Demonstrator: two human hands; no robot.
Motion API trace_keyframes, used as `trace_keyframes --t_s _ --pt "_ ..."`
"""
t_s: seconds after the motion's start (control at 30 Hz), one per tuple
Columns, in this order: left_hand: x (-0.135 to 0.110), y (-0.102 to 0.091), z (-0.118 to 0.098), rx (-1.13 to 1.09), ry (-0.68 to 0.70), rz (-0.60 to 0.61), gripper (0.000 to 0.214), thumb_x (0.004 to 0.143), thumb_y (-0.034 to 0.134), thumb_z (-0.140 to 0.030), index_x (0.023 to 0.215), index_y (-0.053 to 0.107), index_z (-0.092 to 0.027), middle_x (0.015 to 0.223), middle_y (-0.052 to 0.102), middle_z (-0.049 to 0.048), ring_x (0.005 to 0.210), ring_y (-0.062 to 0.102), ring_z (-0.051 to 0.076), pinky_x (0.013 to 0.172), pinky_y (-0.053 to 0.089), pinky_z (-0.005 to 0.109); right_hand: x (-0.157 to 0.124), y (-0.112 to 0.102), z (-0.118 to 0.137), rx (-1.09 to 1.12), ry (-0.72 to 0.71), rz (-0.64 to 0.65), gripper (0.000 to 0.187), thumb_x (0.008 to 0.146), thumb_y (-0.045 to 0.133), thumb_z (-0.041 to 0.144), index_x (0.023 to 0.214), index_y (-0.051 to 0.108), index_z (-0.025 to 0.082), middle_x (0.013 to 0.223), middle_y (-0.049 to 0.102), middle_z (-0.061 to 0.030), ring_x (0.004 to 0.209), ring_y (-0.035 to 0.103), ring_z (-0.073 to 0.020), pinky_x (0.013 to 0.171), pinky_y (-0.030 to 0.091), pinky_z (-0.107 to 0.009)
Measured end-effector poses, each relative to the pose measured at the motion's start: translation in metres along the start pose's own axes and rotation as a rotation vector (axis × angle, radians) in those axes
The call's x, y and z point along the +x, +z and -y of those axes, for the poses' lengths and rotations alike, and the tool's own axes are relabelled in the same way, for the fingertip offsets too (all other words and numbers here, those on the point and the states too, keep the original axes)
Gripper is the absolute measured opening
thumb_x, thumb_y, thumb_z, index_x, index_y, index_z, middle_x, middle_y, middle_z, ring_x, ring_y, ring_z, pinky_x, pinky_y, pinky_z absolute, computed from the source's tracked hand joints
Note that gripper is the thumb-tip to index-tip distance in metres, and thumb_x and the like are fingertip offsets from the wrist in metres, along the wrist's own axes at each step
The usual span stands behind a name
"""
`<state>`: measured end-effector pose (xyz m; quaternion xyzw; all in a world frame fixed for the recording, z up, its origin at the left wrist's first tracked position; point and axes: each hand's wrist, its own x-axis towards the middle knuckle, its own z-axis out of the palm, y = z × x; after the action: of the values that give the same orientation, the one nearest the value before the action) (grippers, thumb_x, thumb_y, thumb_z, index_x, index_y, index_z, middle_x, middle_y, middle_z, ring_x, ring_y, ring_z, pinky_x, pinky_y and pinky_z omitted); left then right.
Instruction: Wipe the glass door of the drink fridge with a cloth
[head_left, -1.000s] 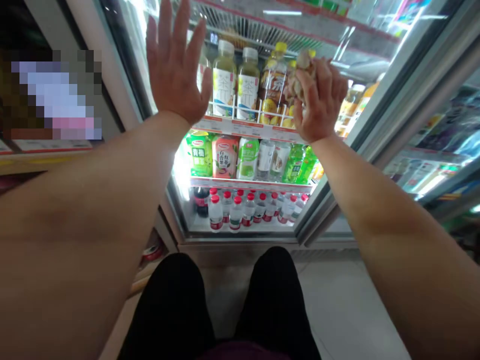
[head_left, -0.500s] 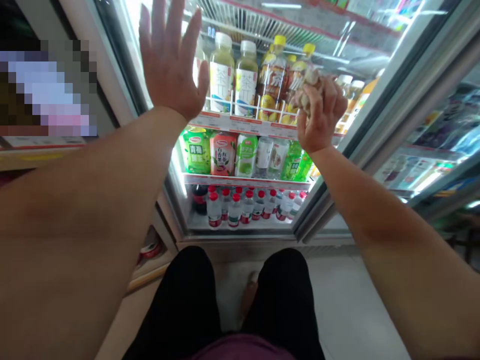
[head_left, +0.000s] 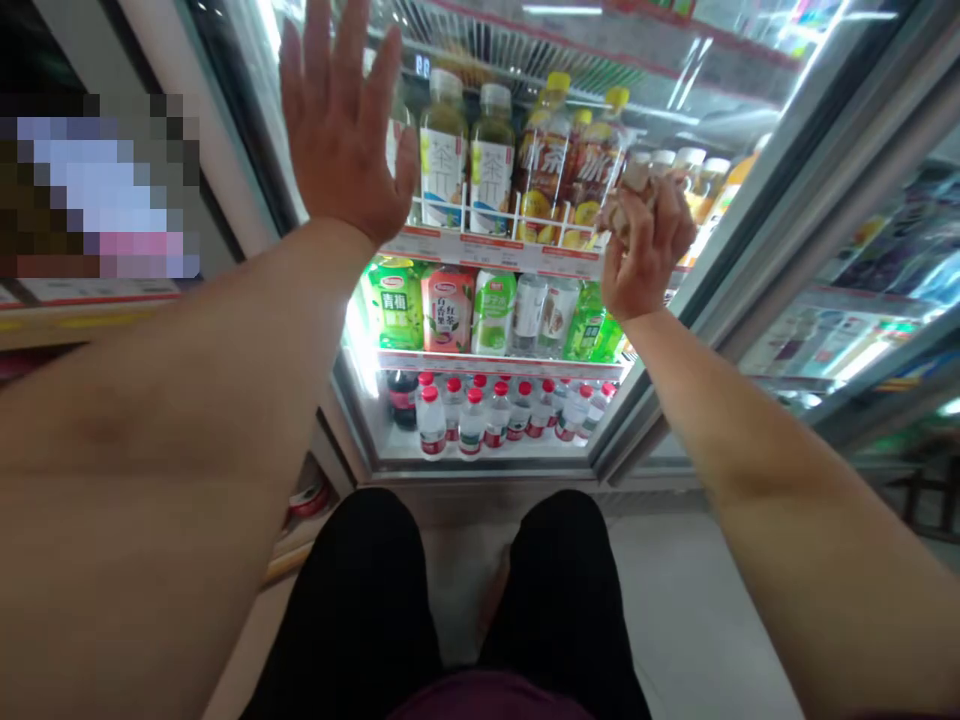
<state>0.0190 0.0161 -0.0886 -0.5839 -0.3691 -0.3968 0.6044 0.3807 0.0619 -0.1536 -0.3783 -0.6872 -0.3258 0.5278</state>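
My left hand (head_left: pixel 346 135) is spread flat, fingers apart, seemingly against the glass door (head_left: pixel 675 75) of a lit drinks fridge. Over on the right, my right hand (head_left: pixel 651 235) is closed around a crumpled beige cloth (head_left: pixel 628 200), held up at the glass. Behind it stand brown tea bottles with yellow caps (head_left: pixel 544 160), partly covered by the hand. Two white-capped tea bottles (head_left: pixel 444 155) show between my hands. Both forearms reach forward from the bottom of the view.
Lower shelves hold a green drink bottle (head_left: pixel 397 305), a red one (head_left: pixel 448 310), and several red-capped water bottles (head_left: pixel 471 425). A metal door frame (head_left: pixel 787 190) runs along the right. My knees (head_left: pixel 367 560) are close to the fridge base. A shelf unit (head_left: pixel 97 325) stands left.
My right hand has shifted slightly right and down with the cloth, uncovering more of a brown tea bottle. The left hand stays in place, fingers spread.
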Motion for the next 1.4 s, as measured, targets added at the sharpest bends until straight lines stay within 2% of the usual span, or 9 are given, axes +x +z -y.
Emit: trace_keyframes --t_s 0.1,0.23,0.43,0.63,0.77,0.9,1.03,1.17,1.4 --pt "-0.001 0.005 0.003 -0.048 -0.015 -0.005 0.066 0.099 0.027 -0.043 0.162 0.005 -0.039 0.163 -0.018 -0.0234 0.153 -0.016 0.011 0.127 -0.011 0.031 0.000 -0.011 -0.012 0.059 0.067 0.018 0.047 0.099 0.035 0.037 0.143 0.049 0.032 0.159 0.037 -0.0042 0.151 0.025 -0.0305 0.122 0.019 -0.060" --pt "0.000 0.004 0.000 -0.009 -0.015 -0.002 0.065 0.100 0.024 -0.040 0.162 0.005 -0.036 0.163 -0.019 -0.0219 0.150 -0.021 0.007 0.128 -0.008 0.032 -0.004 -0.016 -0.031 0.034 0.241 -0.184 0.049 0.098 0.037 0.031 0.144 0.048 0.017 0.154 0.043 -0.0165 0.146 0.033 -0.0298 0.123 0.022 -0.054" --pt "-0.002 0.002 -0.001 -0.001 -0.042 0.015 0.065 0.100 0.026 -0.043 0.162 0.011 -0.033 0.164 -0.018 -0.0208 0.154 -0.012 0.011 0.129 -0.006 0.034 -0.042 -0.015 -0.047 -0.040 0.054 -0.108 0.046 0.099 0.038 0.035 0.141 0.051 0.022 0.154 0.042 -0.0123 0.148 0.033 -0.0294 0.119 0.032 -0.057" --pt "-0.004 0.011 0.004 -0.055 -0.074 0.030 0.073 0.094 0.039 -0.039 0.162 0.013 -0.033 0.163 -0.018 -0.0219 0.155 -0.011 0.014 0.128 -0.009 0.035 -0.021 -0.026 -0.058 -0.073 0.029 -0.158 0.041 0.097 0.044 0.029 0.136 0.058 0.025 0.145 0.054 -0.0114 0.140 0.045 -0.0265 0.117 0.036 -0.053" --pt "-0.004 0.009 0.002 -0.074 -0.101 0.084 0.076 0.091 0.043 -0.035 0.162 0.018 -0.029 0.162 -0.020 -0.0219 0.155 -0.013 0.014 0.128 -0.008 0.038 -0.027 -0.018 -0.044 -0.036 0.104 -0.181 0.048 0.097 0.040 0.029 0.143 0.051 0.021 0.154 0.045 -0.0139 0.149 0.035 -0.0272 0.121 0.032 -0.054" --pt "-0.005 0.004 0.003 -0.197 -0.116 0.087 0.077 0.091 0.051 -0.033 0.163 0.021 -0.031 0.164 -0.009 -0.0213 0.156 -0.008 0.014 0.129 -0.007 0.039 -0.044 -0.011 -0.023 0.006 -0.030 -0.006 0.056 0.099 0.032 0.033 0.154 0.039 0.023 0.164 0.030 -0.0088 0.156 0.019 -0.0284 0.123 0.029 -0.056" --pt "-0.003 -0.003 0.002 -0.324 -0.176 0.143 0.076 0.092 0.058 -0.032 0.161 0.027 -0.031 0.167 0.005 -0.0145 0.156 -0.005 0.015 0.130 -0.008 0.041 -0.007 -0.012 -0.014 0.005 -0.096 0.049 0.057 0.102 0.026 0.035 0.156 0.038 0.023 0.166 0.029 -0.0063 0.157 0.016 -0.0284 0.125 0.025 -0.058" --pt "0.001 -0.011 -0.003 -0.409 -0.256 0.204 0.076 0.091 0.063 -0.039 0.159 0.031 -0.029 0.167 0.012 -0.0090 0.156 -0.005 0.017 0.130 -0.010 0.043 0.043 -0.009 0.000 0.009 0.001 -0.030 0.058 0.103 0.019 0.037 0.160 0.030 0.030 0.167 0.026 0.0023 0.158 0.012 -0.0242 0.128 0.020 -0.054" --pt "0.003 -0.023 -0.011 -0.388 -0.259 0.188 0.068 0.095 0.060 -0.033 0.158 0.034 -0.030 0.167 0.017 -0.0063 0.156 0.001 0.019 0.131 -0.002 0.049 0.078 -0.007 0.054 0.041 -0.050 -0.021 0.056 0.101 0.025 0.029 0.154 0.041 0.030 0.164 0.032 0.0032 0.157 0.017 -0.0199 0.130 0.022 -0.048"
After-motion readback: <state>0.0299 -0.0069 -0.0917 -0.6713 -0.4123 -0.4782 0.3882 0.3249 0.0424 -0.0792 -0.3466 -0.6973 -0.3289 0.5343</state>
